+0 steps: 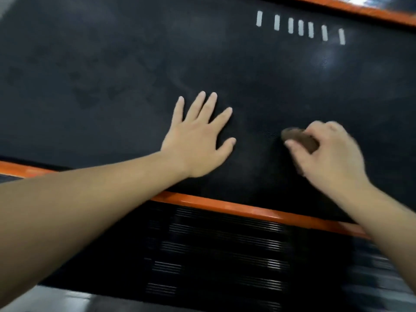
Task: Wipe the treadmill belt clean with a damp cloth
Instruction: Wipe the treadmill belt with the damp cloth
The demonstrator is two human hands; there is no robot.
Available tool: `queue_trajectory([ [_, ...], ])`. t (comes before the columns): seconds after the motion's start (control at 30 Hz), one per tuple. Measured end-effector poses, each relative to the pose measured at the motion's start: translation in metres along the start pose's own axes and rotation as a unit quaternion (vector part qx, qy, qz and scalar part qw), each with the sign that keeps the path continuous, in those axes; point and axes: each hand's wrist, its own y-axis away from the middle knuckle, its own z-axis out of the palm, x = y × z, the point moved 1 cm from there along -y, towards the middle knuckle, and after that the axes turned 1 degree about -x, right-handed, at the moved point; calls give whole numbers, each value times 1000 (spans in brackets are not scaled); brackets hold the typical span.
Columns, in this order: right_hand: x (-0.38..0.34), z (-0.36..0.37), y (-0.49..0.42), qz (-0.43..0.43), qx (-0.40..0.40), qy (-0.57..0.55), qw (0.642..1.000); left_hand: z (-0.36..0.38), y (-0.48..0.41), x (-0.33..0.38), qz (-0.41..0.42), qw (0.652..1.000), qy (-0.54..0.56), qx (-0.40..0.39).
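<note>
The treadmill belt [112, 64] filled most of my view, dark and textured, with dull dusty patches across its far-left stretch and a row of white marks [300, 27] near its far-right corner. I judged those patches to be the grime not yet wiped, so the job looked well short of done.

The cloth [301, 140], brownish and bunched small, sat on the belt right of its middle, nearer the near edge than the far one. My right hand [331, 158] was closed around it, fingers curled over the top and the thumb pinching from the near side, pressing it down onto the surface. It was blurred, so I could not tell whether the cloth was damp or how much of it touched the belt.

My left hand [198, 140] lay flat just beside it, fingers spread wide, palm down on the belt and gripping nothing. I took that as a brace: it would carry my weight as I leaned in, and probably kept the belt from sliding under the rubbing.

Along the near edge ran an orange side rail [236, 208], with the ribbed black footboard [213, 255] below it; a second orange rail [360, 10] bordered the far edge.
</note>
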Motion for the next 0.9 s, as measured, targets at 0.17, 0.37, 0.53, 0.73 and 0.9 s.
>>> queue_trajectory([
  [0.17, -90, 27, 11, 13, -20, -9, 1000, -10, -6, -18, 65, 996, 53, -36],
  [0.37, -82, 24, -15, 119, 38, 40, 991, -37, 20, -132, 150, 986, -2, -71],
  [0.53, -183, 61, -11, 84, 59, 8, 995, -33, 40, -176, 154, 988, -8, -28],
  [0.73, -140, 48, -28, 63, 15, 64, 996, -31, 48, -188, 162, 987, 9, -12],
  [0.9, -169, 57, -27, 198, 70, 56, 976, -31, 54, -203, 173, 985, 10, -8],
])
